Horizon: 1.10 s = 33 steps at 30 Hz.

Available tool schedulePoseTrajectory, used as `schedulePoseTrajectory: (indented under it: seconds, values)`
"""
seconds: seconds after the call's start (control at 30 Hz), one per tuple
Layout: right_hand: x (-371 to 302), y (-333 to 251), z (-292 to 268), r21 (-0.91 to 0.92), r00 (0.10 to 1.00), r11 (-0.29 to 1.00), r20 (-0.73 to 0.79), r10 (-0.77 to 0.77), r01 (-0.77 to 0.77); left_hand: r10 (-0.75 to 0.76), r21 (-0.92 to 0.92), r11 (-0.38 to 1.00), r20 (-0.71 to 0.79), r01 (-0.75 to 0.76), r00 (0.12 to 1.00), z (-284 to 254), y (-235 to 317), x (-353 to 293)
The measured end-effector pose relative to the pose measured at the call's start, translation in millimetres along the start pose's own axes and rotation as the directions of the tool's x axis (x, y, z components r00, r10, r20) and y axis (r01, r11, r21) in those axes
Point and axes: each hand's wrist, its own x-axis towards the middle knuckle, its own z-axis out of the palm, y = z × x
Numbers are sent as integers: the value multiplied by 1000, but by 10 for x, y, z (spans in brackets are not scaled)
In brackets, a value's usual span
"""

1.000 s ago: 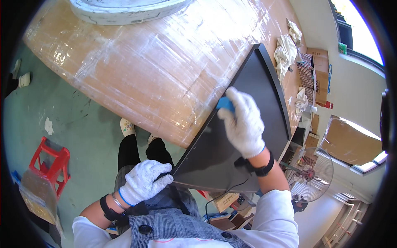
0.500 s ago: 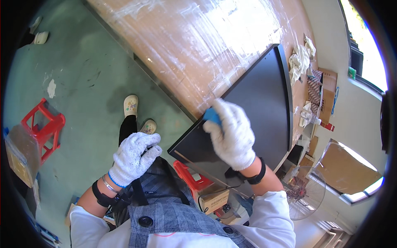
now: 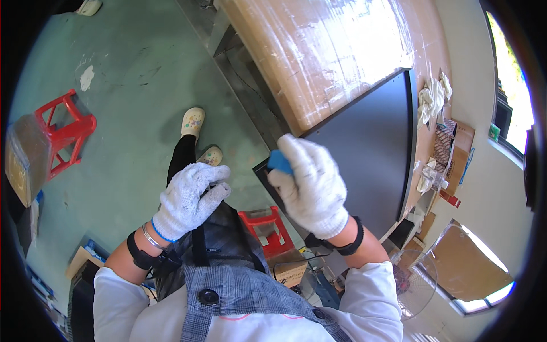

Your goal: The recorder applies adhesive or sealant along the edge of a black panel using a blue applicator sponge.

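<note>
In a white knit glove, my right hand (image 3: 312,185) is closed on a small blue block (image 3: 280,162), gripped between thumb and fingers. Whether it is a sponge or something harder I cannot tell. This hand is over the near left end of a flat black panel (image 3: 364,137) with a raised rim, which lies on the table. My left hand (image 3: 191,199), also gloved, hovers in front of my body, away from the panel. Its fingers are bent, with a gap between them and the thumb, and nothing shows in it.
The table (image 3: 307,51) has a brown top under shiny clear film. Crumpled white cloths (image 3: 433,100) and cardboard (image 3: 460,148) lie along its right side. Red stools (image 3: 65,131) stand at left and by my legs. A fan (image 3: 419,279) stands at lower right.
My right hand and the blue block have moved slightly left relative to the panel, now by its left edge. My view has shifted, so table and panel appear farther right. My left hand keeps its bent shape.
</note>
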Motion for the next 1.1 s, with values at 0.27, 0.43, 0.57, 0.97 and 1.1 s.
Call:
schedulePoseTrajectory:
  seconds: [0.27,0.43,0.57,0.97,1.1]
  values:
    - [-71,-133,134,-113,998,992,-34,-53,49,-31,-34,999,-133,27,991,-57,-45,-209]
    - [-40,-83,120,-172,993,979,-16,-113,109,-102,-41,994,-151,97,983,-88,3,-338]
    - [-37,-98,100,-191,993,974,-6,-122,118,-75,-11,997,-175,75,982,-102,13,-414]
    - [-7,-143,90,-147,992,982,1,-123,122,-68,-10,998,-210,68,975,-47,37,-538]
    - [32,1,-17,-257,992,965,-105,-74,45,-47,32,998,-202,55,978,-83,116,-460]
